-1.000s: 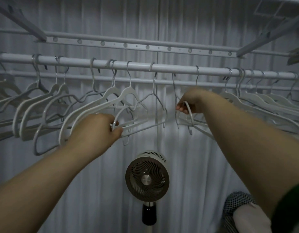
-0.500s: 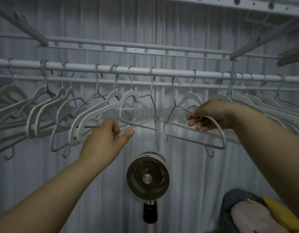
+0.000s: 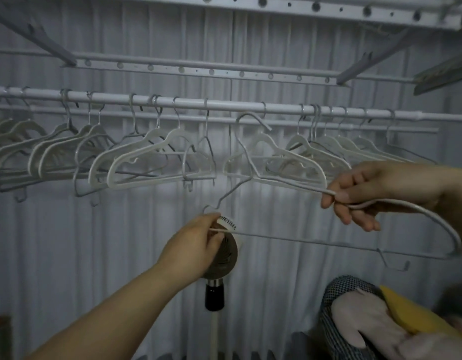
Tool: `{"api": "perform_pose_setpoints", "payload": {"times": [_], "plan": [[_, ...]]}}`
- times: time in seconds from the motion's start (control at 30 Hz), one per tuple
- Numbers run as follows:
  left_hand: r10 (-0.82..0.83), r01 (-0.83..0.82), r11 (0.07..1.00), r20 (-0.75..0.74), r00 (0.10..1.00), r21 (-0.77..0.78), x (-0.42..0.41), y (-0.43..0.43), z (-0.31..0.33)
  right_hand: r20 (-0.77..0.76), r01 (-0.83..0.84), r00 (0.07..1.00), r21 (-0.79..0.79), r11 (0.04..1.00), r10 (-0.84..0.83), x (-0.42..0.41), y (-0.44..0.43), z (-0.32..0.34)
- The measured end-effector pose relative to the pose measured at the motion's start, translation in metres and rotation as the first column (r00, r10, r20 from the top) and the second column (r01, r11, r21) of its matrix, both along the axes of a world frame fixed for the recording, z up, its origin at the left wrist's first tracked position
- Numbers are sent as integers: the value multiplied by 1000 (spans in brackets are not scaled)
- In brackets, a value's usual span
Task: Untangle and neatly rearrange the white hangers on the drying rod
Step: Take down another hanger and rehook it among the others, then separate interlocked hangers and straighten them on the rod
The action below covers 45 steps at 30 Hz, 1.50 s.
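White hanger (image 3: 336, 244), thin-framed, is off the drying rod (image 3: 224, 103) and held below it, tilted, hook (image 3: 253, 120) uppermost and free just under the rod. My right hand (image 3: 372, 193) has its fingers closed around the hanger's right shoulder arm; my left hand (image 3: 196, 248) pinches the left end of its bottom bar between thumb and fingers. Both grips are firm on this one hanger.

On the rod itself, the remaining white hangers hang in two groups with a gap at the centre. The left group (image 3: 100, 162) is crowded and overlapping, frames crossing one another at angles; I count roughly nine hooks there, though the far-left ones are cut off at the frame edge. The right group (image 3: 328, 149) shows about seven hooks bunched close, frames fanned back to the right; an exact count cannot be confirmed.

Above the rod, a perforated rail (image 3: 211, 71) runs parallel, with a second perforated bar (image 3: 315, 7) at the top edge. Diagonal braces meet the rail at both ends.

The backdrop is a pleated white curtain (image 3: 95, 242). One standing fan (image 3: 228, 249) sits behind my left hand, partly hidden by it, on a dark neck and pale pole. At lower right, a checked basket (image 3: 331, 326) holds pale cloth (image 3: 359, 320) and something yellow (image 3: 411, 313).
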<state>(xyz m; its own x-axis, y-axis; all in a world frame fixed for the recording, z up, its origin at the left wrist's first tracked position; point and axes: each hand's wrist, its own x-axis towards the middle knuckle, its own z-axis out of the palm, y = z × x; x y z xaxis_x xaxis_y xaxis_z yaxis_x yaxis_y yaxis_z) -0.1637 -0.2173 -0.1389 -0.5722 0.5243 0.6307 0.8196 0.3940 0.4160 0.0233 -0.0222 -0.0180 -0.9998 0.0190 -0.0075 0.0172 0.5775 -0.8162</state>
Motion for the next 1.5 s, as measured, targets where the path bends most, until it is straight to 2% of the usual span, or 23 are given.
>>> {"api": "perform_pose_setpoints", "payload": {"times": [0.07, 0.17, 0.27, 0.33, 0.43, 0.5, 0.6, 0.67, 0.7, 0.77, 0.8, 0.87, 0.97, 1.07, 1.2, 1.37, 1.5], "plan": [[25, -24, 1000, -49, 998, 20, 17, 2, -3, 4, -97, 995, -4, 995, 97, 20, 10, -6], [159, -151, 986, -128, 979, 66, 39, -3, 2, -29, -173, 985, -26, 985, 172, 37, 18, -12], [222, -222, 975, -209, 952, 21, 53, -8, 10, -37, -224, 974, -27, 974, 223, 47, 22, -15], [192, -193, 981, -162, 968, 10, 61, -14, 19, -21, -252, 967, -1, 968, 252, 50, 23, -15], [36, -37, 999, 37, 999, 5, 70, -32, 31, -3, -262, 965, 16, 965, 262, 50, 29, -12], [26, -28, 999, 89, 996, 17, 77, -47, 40, -12, -238, 971, 36, 971, 238, 47, 31, -11], [53, -59, 998, 133, 990, 39, 87, -68, 56, -67, -132, 989, 55, 990, 135, 41, 28, -11], [117, -123, 991, 113, 987, 49, 93, -83, 69, -214, 7, 977, 53, 999, 4, 29, 22, -11], [163, -168, 984, 89, 983, 54, 93, -90, 75, -328, 103, 942, 65, 993, -76, 21, 22, -11], [278, -278, 960, 14, 961, 32, 94, -100, 85, -533, 347, 812, 109, 932, -240, 1, 21, -12], [321, -321, 947, -12, 947, 23, 94, -102, 89, -604, 463, 735, 118, 878, -307, -8, 20, -12], [372, -372, 928, -29, 928, 1, 94, -102, 97, -663, 583, 649, 119, 804, -373, -28, 21, -12], [447, -451, 890, -63, 892, -73, 88, -92, 108, -662, 681, 618, 180, 709, -425, -54, 22, -11], [528, -551, 824, -174, 831, -129, 76, -78, 121, -655, 760, 561, 165, 629, -506, -77, 21, -8], [601, -666, 733, -323, 731, -142, 52, -61, 135, -565, 715, 627, 142, 685, -537, -107, 11, -5], [603, -708, 691, -424, 676, -146, 18, -39, 145, -576, 747, 593, 131, 652, -563, -133, 7, 1], [585, -734, 655, -493, 644, -181, -2, -18, 149, -553, 726, 607, 92, 682, -571, -145, 8, -3]]}}
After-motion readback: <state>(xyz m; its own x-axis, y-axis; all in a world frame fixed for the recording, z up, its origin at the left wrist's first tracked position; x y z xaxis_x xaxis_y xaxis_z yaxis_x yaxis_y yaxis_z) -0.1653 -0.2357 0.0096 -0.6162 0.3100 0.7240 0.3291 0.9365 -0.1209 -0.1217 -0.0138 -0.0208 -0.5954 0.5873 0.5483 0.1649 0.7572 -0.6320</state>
